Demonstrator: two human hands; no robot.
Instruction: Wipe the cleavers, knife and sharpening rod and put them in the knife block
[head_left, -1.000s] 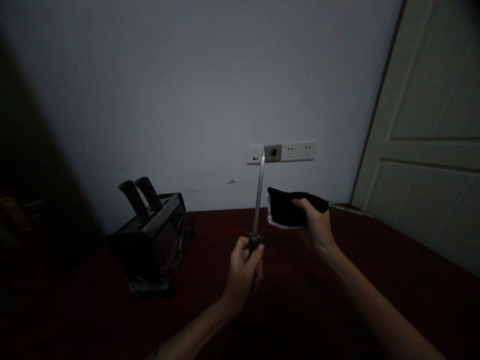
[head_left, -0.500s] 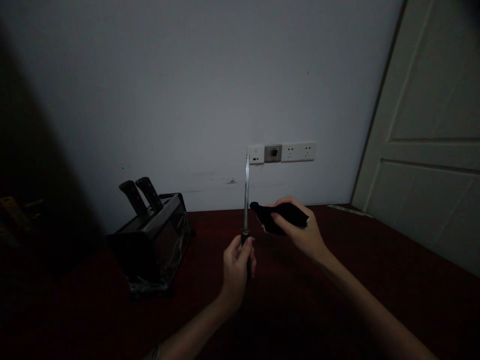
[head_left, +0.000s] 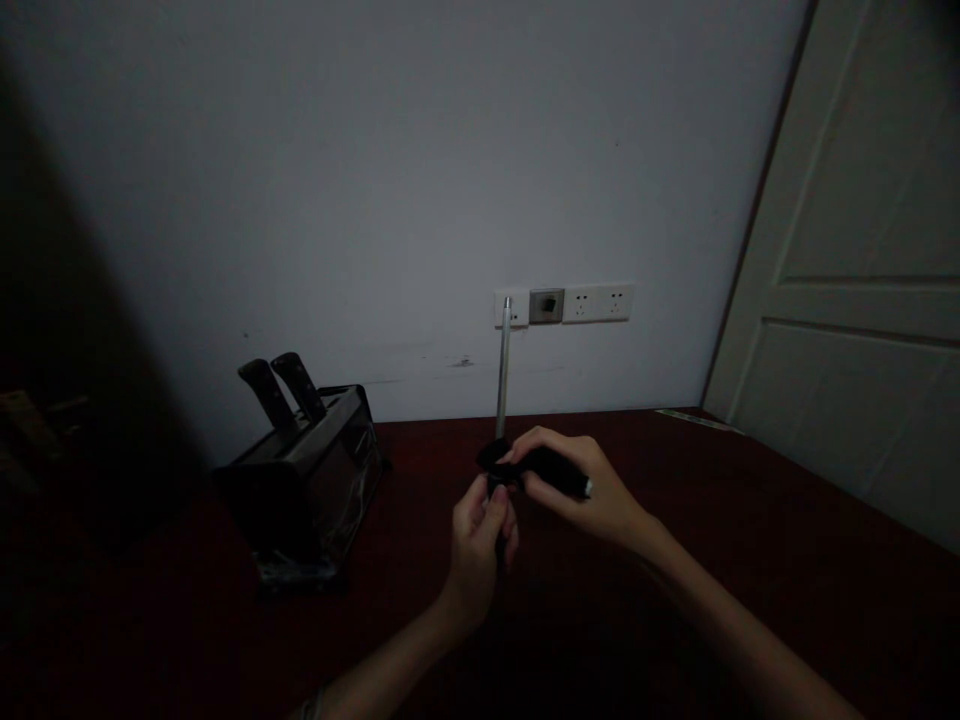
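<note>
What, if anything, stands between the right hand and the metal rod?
Only the black cloth in the right hand, bunched at the base of the metal rod above the left hand. Nothing visible blocks the rod's upper length; the knife block stands off left.

I seem to be in a dim room of somebody's home. In front of me a plain pale wall (head_left: 360, 200) carries household power sockets (head_left: 598, 303) in a row with a metal-coloured plate (head_left: 546, 306), and dark scuff marks (head_left: 461, 362) streak it lower down. To my right stands a panelled door (head_left: 847, 400), house-like in style. A knife block (head_left: 319, 510) with two dark handles (head_left: 266, 395) sits on the dark red tabletop (head_left: 697, 480), though whether this is a kitchen I cannot tell.
</note>
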